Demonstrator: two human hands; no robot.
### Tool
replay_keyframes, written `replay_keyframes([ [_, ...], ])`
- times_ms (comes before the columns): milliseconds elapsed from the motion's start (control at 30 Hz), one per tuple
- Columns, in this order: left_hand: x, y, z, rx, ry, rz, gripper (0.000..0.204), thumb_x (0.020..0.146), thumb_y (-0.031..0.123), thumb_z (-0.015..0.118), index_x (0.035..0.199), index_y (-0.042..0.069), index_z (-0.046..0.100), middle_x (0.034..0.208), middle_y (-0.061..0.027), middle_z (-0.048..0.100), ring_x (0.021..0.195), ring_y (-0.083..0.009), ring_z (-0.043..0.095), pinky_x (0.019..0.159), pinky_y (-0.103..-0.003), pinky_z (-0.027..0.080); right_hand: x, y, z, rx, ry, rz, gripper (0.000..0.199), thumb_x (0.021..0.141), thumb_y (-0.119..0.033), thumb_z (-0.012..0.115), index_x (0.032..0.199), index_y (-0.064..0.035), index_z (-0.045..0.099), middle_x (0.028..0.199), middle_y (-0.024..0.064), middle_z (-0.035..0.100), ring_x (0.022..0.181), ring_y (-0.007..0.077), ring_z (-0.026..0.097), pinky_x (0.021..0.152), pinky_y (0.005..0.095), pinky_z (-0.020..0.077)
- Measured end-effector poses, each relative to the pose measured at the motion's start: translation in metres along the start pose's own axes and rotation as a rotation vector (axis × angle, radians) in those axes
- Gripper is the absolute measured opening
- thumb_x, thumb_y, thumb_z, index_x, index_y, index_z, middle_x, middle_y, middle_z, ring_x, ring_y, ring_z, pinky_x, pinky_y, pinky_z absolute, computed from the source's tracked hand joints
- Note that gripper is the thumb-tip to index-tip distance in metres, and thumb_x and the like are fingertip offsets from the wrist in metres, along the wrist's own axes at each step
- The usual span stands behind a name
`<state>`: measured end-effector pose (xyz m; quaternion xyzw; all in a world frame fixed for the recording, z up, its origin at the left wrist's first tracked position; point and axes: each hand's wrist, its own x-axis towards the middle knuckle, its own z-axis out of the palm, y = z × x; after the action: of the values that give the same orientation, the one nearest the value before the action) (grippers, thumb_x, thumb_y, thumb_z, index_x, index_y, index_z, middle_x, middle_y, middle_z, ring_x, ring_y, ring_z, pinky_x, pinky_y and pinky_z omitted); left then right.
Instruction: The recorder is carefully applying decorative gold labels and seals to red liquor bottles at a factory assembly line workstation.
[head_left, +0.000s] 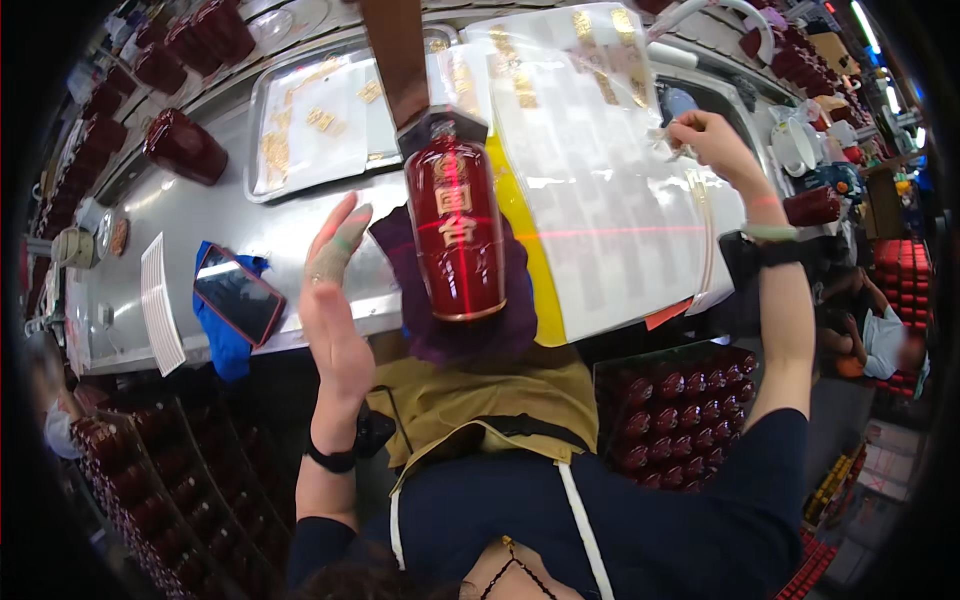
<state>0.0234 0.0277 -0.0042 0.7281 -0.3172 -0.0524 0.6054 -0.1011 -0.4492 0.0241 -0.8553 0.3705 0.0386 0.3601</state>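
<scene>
A dark red glazed bottle (458, 265) with gold characters lies in front of me on a purple cloth (515, 300), its neck toward a dark holder (440, 125). Red light lines cross on its front. My left hand (338, 310) is beside the bottle on the left, apart from it, fingers stretched out and coverings on some fingertips. At the far right of the white sheets (600, 240), my right hand (715, 148) is raised with its fingers pinched together. A small pale thing shows at those fingertips, too blurred to name.
A metal tray (255, 140) holds gold decals on white paper. Gold decal strips (602, 75) lie on the sheets. Further left are a red bottle (185, 147), a phone (238, 292) on blue cloth and a striped paper strip (160, 305). Bottles (680, 410) stand in racks below the bench.
</scene>
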Motion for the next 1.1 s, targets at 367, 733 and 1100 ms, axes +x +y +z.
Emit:
replay_keyframes([
  [367,0.04,0.024,0.041,-0.732,-0.397,-0.144,0.054,0.112,0.038,0.045,0.146,-0.004,0.049,0.125,-0.0074,0.063,0.118,-0.0151,0.057,0.106,-0.031,0.043,-0.157,-0.176,0.069,0.345,-0.528,-0.565,0.017,0.101,-0.015,0.065,0.103,0.0019,0.066,0.092,-0.0018,0.063,0.085,0.0042,0.053,0.075,0.0213,0.0433],
  [733,-0.006,0.019,-0.017,-0.493,-0.46,-0.411,0.04,0.096,0.001,0.07,0.135,-0.001,0.061,0.092,0.005,0.057,0.082,-0.0034,0.054,0.077,-0.021,0.047,-0.177,-0.128,0.121,0.242,-0.453,-0.451,0.016,0.094,-0.014,0.074,0.093,-0.0003,0.066,0.075,-0.0032,0.058,0.069,0.0047,0.046,0.062,0.0239,0.0377],
  [1100,0.007,-0.029,0.021,-0.473,-0.204,-0.411,0.022,0.098,0.007,0.07,0.112,0.004,0.053,0.091,0.0021,0.054,0.079,-0.0036,0.053,0.071,-0.022,0.046,-0.145,-0.104,0.165,0.25,-0.097,-0.46,0.02,0.089,-0.017,0.078,0.091,0.001,0.069,0.08,0.0089,0.061,0.07,0.0175,0.053,0.066,0.0324,0.0438],
])
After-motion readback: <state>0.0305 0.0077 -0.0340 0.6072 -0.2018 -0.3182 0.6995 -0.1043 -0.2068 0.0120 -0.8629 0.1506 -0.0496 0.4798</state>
